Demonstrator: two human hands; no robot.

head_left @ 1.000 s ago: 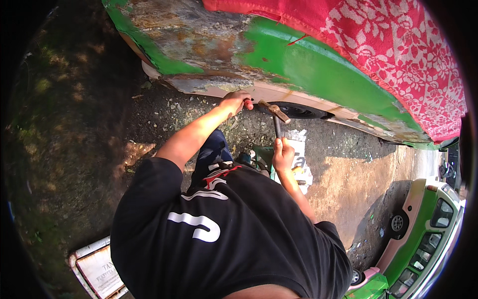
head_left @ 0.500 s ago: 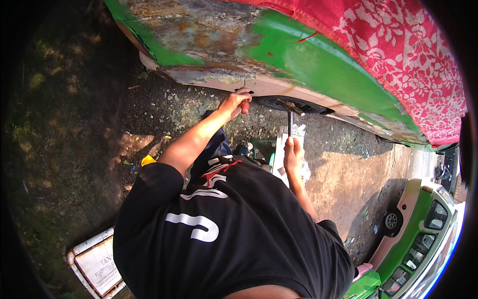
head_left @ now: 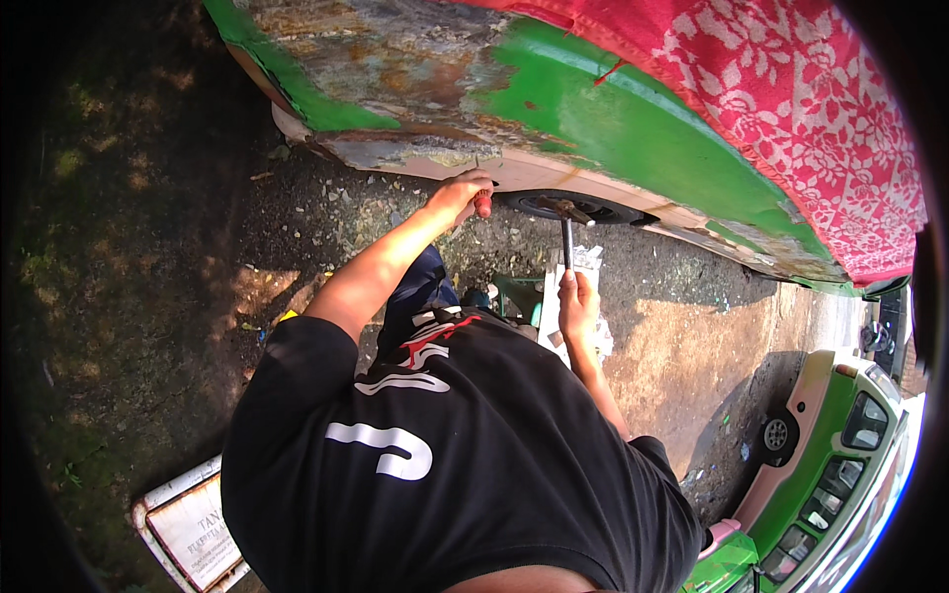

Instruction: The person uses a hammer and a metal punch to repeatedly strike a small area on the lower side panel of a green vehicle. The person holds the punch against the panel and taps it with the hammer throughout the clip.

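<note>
My left hand (head_left: 461, 195) is closed around a red-handled tool (head_left: 482, 205), held at the pale lower edge of a green vehicle body (head_left: 593, 109). The far part of that tool is hidden by my fingers and too small to make out. In my right hand (head_left: 578, 302) is a hammer (head_left: 567, 240), gripped by its dark handle. Its head is in front of the vehicle's wheel (head_left: 618, 211), to the right of my left hand. Rusty, bare patches (head_left: 395, 79) spread over the body panel above my left hand.
A red floral cloth (head_left: 781, 119) drapes over the vehicle at upper right. White sheet-like material (head_left: 550, 308) lies on the ground beyond my right hand. A framed white sign (head_left: 193, 529) is at lower left, and another green vehicle (head_left: 820, 474) stands at lower right.
Both hands and the hammer appear slightly further left, much as the vehicle does in the view. Each hand keeps its grip.
</note>
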